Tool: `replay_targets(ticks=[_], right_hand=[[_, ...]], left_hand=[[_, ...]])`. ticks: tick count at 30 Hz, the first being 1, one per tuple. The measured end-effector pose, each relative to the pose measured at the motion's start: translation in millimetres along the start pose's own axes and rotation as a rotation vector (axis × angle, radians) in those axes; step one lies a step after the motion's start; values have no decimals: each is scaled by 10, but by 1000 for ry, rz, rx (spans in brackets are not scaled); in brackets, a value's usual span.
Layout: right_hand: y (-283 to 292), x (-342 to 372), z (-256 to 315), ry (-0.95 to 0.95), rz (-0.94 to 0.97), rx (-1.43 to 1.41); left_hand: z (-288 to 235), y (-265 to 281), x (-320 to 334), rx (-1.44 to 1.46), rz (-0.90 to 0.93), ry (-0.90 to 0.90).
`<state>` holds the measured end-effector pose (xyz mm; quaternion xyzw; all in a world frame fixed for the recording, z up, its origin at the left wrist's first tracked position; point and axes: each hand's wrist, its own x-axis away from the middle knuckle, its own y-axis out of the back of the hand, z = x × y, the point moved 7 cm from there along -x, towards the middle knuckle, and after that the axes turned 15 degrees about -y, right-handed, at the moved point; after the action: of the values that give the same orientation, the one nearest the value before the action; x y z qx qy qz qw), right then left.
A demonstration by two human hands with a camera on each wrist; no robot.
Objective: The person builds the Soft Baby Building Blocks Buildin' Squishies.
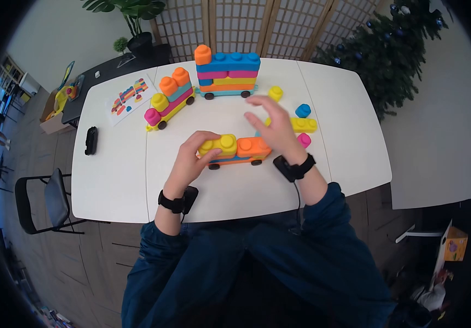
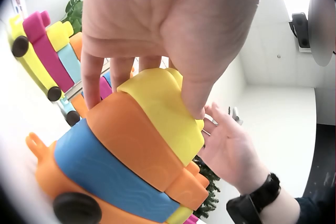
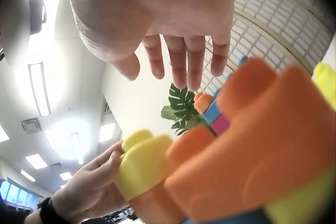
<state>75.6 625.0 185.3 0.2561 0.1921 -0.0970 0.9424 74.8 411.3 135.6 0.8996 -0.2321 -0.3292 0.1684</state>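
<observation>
On the table in front of me stands a toy train car of building blocks with black wheels. My left hand (image 1: 190, 158) pinches the yellow block (image 2: 163, 111) on its left end, thumb on the near side and fingers on the far side. Beneath that block are an orange block (image 2: 134, 134) and a blue block (image 2: 105, 161). Beside it on the car sits another orange block (image 3: 257, 145) with rounded studs. My right hand (image 1: 279, 130) hovers over the car's right end, its fingers extended and holding nothing.
Behind stand a taller block car (image 1: 229, 76) and a smaller yellow-based car (image 1: 172, 104). To the right lie a long yellow block (image 1: 304, 125), a blue block (image 1: 303, 111), a pink block (image 1: 304, 140) and a small yellow block (image 1: 275, 93). A picture sheet (image 1: 131, 101) lies at the left.
</observation>
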Motion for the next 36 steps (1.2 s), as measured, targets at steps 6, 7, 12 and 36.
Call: replay_targets(ticks=[6, 7, 12, 36], right_hand=[[425, -833, -845, -147, -113, 405], [384, -887, -1044, -217, -83, 553], [119, -893, -1650, -391, 120, 913], [-44, 329, -309, -173, 475, -117]], left_hand=[[44, -45, 26, -4, -34, 18], [42, -51, 32, -5, -35, 19], [112, -54, 68, 15, -62, 83], [169, -85, 102, 66, -26, 167]])
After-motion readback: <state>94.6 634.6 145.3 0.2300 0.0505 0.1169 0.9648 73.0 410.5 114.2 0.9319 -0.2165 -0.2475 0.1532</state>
